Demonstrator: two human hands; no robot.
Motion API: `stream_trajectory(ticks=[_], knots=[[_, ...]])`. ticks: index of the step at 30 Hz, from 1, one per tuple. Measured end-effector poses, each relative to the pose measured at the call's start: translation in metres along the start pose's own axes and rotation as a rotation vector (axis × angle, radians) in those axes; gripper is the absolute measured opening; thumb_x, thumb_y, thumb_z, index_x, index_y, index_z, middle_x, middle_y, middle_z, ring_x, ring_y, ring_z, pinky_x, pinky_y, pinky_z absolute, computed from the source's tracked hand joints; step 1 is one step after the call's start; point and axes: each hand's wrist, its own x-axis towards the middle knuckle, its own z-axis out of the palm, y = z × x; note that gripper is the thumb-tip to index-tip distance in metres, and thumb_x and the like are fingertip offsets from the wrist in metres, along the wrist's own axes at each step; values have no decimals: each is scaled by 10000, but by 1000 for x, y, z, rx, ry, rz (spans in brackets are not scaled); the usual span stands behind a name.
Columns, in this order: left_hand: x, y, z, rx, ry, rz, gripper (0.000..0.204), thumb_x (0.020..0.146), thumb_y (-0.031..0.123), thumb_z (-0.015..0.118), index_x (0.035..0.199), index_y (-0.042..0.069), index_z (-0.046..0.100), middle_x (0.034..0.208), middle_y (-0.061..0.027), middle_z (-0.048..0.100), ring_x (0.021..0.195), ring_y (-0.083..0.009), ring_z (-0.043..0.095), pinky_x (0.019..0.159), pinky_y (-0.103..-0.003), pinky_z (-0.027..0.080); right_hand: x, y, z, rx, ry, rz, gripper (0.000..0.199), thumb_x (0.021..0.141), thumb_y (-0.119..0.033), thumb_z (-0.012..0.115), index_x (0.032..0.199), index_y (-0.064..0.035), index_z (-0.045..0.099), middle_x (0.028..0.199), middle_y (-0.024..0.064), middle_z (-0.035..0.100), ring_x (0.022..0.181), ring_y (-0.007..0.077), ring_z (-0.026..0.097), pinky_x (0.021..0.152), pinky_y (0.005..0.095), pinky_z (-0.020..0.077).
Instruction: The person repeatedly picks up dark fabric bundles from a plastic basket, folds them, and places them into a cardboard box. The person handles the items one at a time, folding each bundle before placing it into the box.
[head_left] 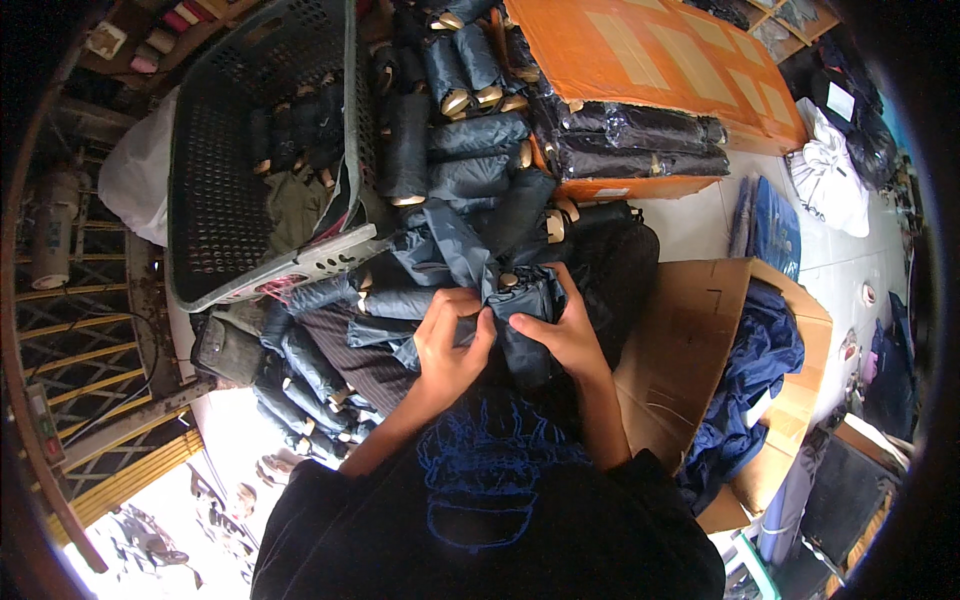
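A dark blue-grey folding umbrella [522, 300] is held between my two hands in front of my chest, its handle end facing up and loose canopy cloth bunched around it. My left hand [452, 338] pinches the cloth at the umbrella's left side. On the right, my right hand [565, 328] grips it, thumb across the front and fingers behind. A loose flap of the cloth [452, 240] stretches up and left from my hands. Several rolled umbrellas [470, 150] with pale gold-toned ends lie piled just beyond, and more rolled ones [310, 375] lie at the left.
A dark green plastic basket [362, 120] holding umbrellas stands at the left. At the back, an orange taped carton [640, 50] contains plastic-wrapped dark bundles [640, 160]. An open brown cardboard box [680, 340] with dark blue cloth [755, 350] is close on my right.
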Motion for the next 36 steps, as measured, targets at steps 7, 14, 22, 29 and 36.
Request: stream_trajectory(ticks=[7, 14, 22, 29, 36], knots=[[13, 0, -16, 31, -91, -168, 100, 809, -6, 669, 896, -15, 620, 773, -122, 670, 710, -209, 681, 666, -288, 522, 2, -18, 10, -496, -10, -186, 563, 715, -82, 765, 1215, 0, 517, 1082, 103, 600, 1000, 160, 579, 871, 298, 450], [9, 0, -5, -40, -120, -55, 105, 771, -7, 697, 840, -19, 619, 821, -133, 631, 751, -238, 646, 678, -294, 504, 5, -18, 14, -691, 101, -297, 535, 723, -78, 751, 1204, 8, 534, 1077, 137, 604, 997, 214, 605, 860, 308, 459], [5, -15, 6, -996, 103, -826, 310, 928, 125, 582, 1188, 58, 427, 1015, -62, 523, 950, -174, 567, 847, -349, 479, 6, -28, 9, -551, 19, -318, 590, 718, -124, 769, 1232, 16, 515, 1126, 138, 583, 1045, 218, 580, 905, 314, 437], [9, -11, 2, -1315, -158, -747, 586, 897, 341, 636, 1310, -21, 430, 1261, -85, 540, 1177, -191, 500, 1015, -355, 366, 8, -25, 10, -472, -121, -396, 744, 762, -205, 739, 1390, -37, 379, 1255, 190, 448, 1202, 323, 448, 1039, 390, 327], [17, 1, 1, -1085, -78, -779, 485, 943, 319, 572, 1257, -40, 482, 1227, -89, 565, 1130, -172, 520, 975, -320, 386, 9, -21, 20, -486, -166, -300, 878, 764, -260, 758, 1435, 13, 263, 1234, 216, 403, 1166, 328, 445, 1023, 403, 341]])
